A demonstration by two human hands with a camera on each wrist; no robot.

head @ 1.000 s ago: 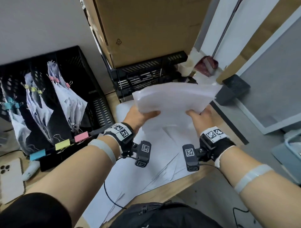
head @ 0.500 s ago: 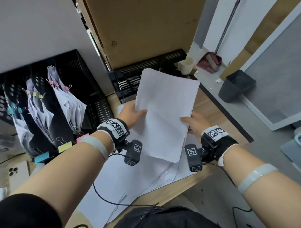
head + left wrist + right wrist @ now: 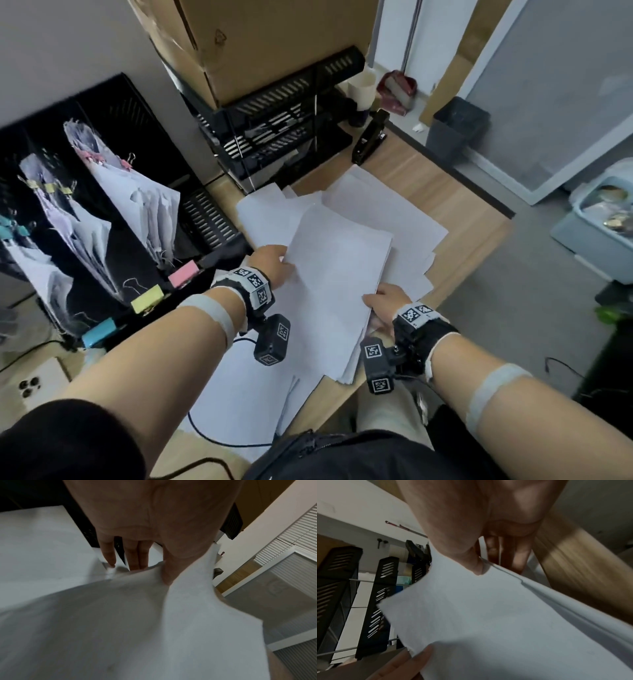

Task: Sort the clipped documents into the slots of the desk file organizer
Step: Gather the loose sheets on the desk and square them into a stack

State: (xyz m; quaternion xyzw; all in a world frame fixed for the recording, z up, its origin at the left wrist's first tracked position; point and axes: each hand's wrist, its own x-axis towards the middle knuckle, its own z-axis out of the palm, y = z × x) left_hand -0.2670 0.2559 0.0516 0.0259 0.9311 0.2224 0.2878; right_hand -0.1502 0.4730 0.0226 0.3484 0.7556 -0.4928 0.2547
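A stack of white paper (image 3: 339,274) lies low over the desk, held from both sides. My left hand (image 3: 274,263) grips its left edge, thumb on top and fingers (image 3: 135,561) underneath. At the near right edge my right hand (image 3: 383,301) pinches it, its thumb (image 3: 476,566) above the sheets. No clip shows on this stack. The black file organizer (image 3: 113,113) stands at the left. Its slots hold clipped documents with pink clips (image 3: 92,157), yellow clips (image 3: 51,186) and blue clips (image 3: 13,226).
Loose white sheets (image 3: 267,212) cover the wooden desk (image 3: 455,219) under the stack. Behind them stand a black tray rack (image 3: 274,120), a cardboard box (image 3: 274,44) and a black stapler (image 3: 370,137). A phone (image 3: 30,383) lies at the near left. The desk edge runs close on the right.
The stack, held up in front of me before, has come down flat over the loose sheets. Both hands dropped with it and still hold its edges.
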